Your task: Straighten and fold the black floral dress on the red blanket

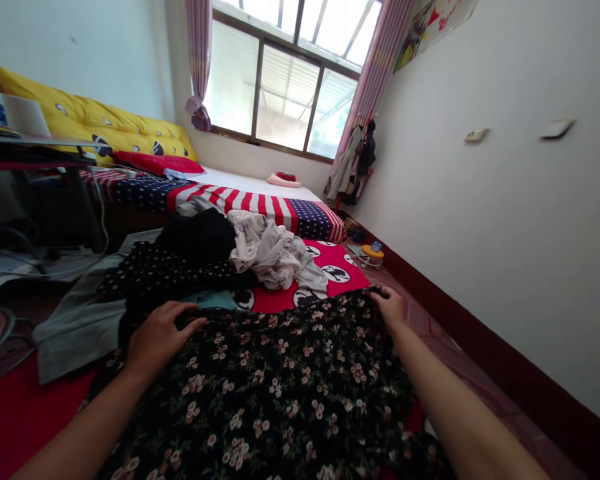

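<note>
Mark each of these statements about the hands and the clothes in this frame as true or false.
1. Both hands rest on the black floral garment. True.
2. The left hand holds the grey-white crumpled cloth. False: that cloth lies apart, farther away on the red cover.
3. The right hand is at the garment's far edge. True.
4. The curtains are drawn shut over the window. False: they are gathered at the sides.

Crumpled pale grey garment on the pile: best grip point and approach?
Take the crumpled pale grey garment at its raised bunched folds near the top, coming from above and the near side. It sits heaped on the black clothes and red printed blanket, so the upstanding folds likely pinch easily; its flat edges lie tucked against the fabric below.
</note>
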The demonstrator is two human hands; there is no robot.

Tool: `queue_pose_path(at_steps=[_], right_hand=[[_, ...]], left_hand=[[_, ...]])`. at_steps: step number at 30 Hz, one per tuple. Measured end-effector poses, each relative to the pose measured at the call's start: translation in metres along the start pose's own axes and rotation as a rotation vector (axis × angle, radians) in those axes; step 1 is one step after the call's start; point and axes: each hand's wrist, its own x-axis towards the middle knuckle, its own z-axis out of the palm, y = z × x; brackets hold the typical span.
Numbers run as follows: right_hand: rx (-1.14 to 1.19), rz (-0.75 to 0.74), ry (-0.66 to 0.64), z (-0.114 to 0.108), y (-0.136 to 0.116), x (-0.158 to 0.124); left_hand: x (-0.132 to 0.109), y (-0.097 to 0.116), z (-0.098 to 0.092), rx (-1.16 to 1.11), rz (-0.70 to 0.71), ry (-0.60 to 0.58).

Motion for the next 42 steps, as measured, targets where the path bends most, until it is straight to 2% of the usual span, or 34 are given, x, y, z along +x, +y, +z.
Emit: queue_pose_path(at_steps=[2,3,4,5,8,9,10,12,14,16,19,21,24,26,27,28,30,32,33,34,35,38,39,40,42], right_hand=[[0.131,-0.067,0.200,-0.024,-0.006,-0.020],[0.183,-0.114,0.255,-0.038,-0.006,-0.034],[0.198,-0.167,0.233,-0.053,-0.006,-0.049],[0.160,-0.216,0.117,-0.067,-0.003,-0.066],[-0.160,-0.262,-0.454,-0.110,0.006,-0.110],[-0.253,-0.247,-0.552,-0.121,0.008,-0.121],[-0.314,-0.227,-0.574,-0.130,0.009,-0.128],[-0.342,-0.198,-0.478,-0.140,0.005,-0.135],[-0.307,-0.208,-0.379,-0.137,-0.005,-0.134],[-0.254,-0.260,-0.348,-0.121,-0.018,-0.128],[-0.228,-0.309,-0.352,-0.081,-0.036,-0.111],[-0.302,-0.259,-0.361,-0.051,-0.044,-0.096],[-0.490,-0.080,-0.507,-0.017,-0.053,-0.072],[-0.542,-0.019,-0.657,-0.006,-0.060,-0.058],[-0.527,-0.033,-0.696,-0.005,-0.063,-0.054],[-0.475,-0.075,-0.666,-0.007,-0.066,-0.052],[-0.290,-0.201,-0.421,-0.017,-0.069,-0.058],[-0.083,-0.336,-0.079,-0.033,-0.067,-0.077],[-0.019,-0.388,0.032,-0.042,-0.063,-0.089],[-0.004,-0.425,0.041,-0.051,-0.059,-0.102],[-0.031,-0.454,-0.054,-0.060,-0.054,-0.115],[-0.225,-0.465,-0.575,-0.082,-0.043,-0.144],[-0.269,-0.442,-0.677,-0.087,-0.044,-0.148],[-0.281,-0.414,-0.698,-0.089,-0.046,-0.149],[-0.219,-0.359,-0.574,-0.088,-0.056,-0.144]], left_hand=[[-0.001,-0.003,0.001,-0.025,0.047,0.028],[-0.001,-0.005,0.001,-0.044,0.059,0.058],[-0.001,-0.007,0.002,-0.064,0.067,0.096],[-0.001,-0.008,0.002,-0.083,0.075,0.134],[-0.003,-0.009,0.000,-0.118,0.074,0.189],[-0.003,-0.008,-0.001,-0.120,0.058,0.185],[-0.004,-0.007,-0.002,-0.118,0.027,0.181],[-0.004,-0.005,-0.003,-0.113,-0.047,0.165],[-0.004,-0.005,-0.003,-0.106,-0.112,0.141],[-0.004,-0.007,-0.002,-0.105,-0.147,0.118],[-0.004,-0.009,-0.001,-0.119,-0.148,0.123],[-0.006,-0.008,-0.003,-0.144,-0.129,0.168],[-0.011,-0.003,-0.008,-0.176,-0.095,0.273],[-0.013,0.000,-0.012,-0.192,-0.085,0.326],[-0.014,0.001,-0.013,-0.198,-0.088,0.344],[-0.015,0.002,-0.014,-0.203,-0.093,0.355],[-0.016,0.003,-0.016,-0.205,-0.108,0.369],[-0.015,0.003,-0.017,-0.196,-0.125,0.375],[-0.015,0.002,-0.017,-0.192,-0.137,0.376],[-0.015,0.002,-0.017,-0.189,-0.151,0.378],[-0.015,0.002,-0.017,-0.186,-0.165,0.379],[-0.013,0.003,-0.017,-0.191,-0.168,0.380],[-0.013,0.004,-0.017,-0.195,-0.160,0.379],[-0.013,0.004,-0.017,-0.198,-0.153,0.379],[-0.013,0.005,-0.017,-0.202,-0.152,0.384]])
